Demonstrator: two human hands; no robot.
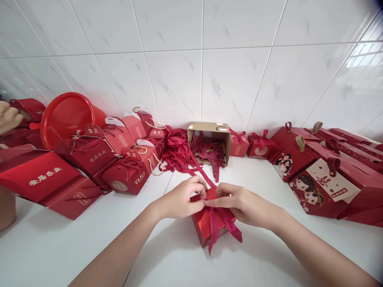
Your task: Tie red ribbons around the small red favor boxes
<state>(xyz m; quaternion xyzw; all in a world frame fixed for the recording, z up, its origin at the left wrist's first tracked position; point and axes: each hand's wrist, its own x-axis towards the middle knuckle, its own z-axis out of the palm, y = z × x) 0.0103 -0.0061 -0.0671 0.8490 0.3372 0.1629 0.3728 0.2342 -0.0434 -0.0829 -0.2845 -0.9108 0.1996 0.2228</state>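
Observation:
A small red gift box [201, 229] sits on the white table in front of me. Dark red ribbon [213, 225] is gathered on its top, and two tails hang over the near side. My left hand [184, 199] pinches the ribbon at the top of the box with thumb and fingers. From the right, my right hand [239, 201] closes on the same ribbon, its fingertips meeting the left ones. The exact knot is hidden behind my fingers. Behind the box, a ribbon strand runs back toward a heap of loose ribbon [178, 149].
An open cardboard box [229, 145] holds strap handles by the wall. Two ribboned boxes [239, 148] stand beside it. Larger red boxes [317, 179] line the right; several rope-handled boxes [131, 169] and a red plastic basket [97, 115] the left. Another person's hand [8, 117] shows far left.

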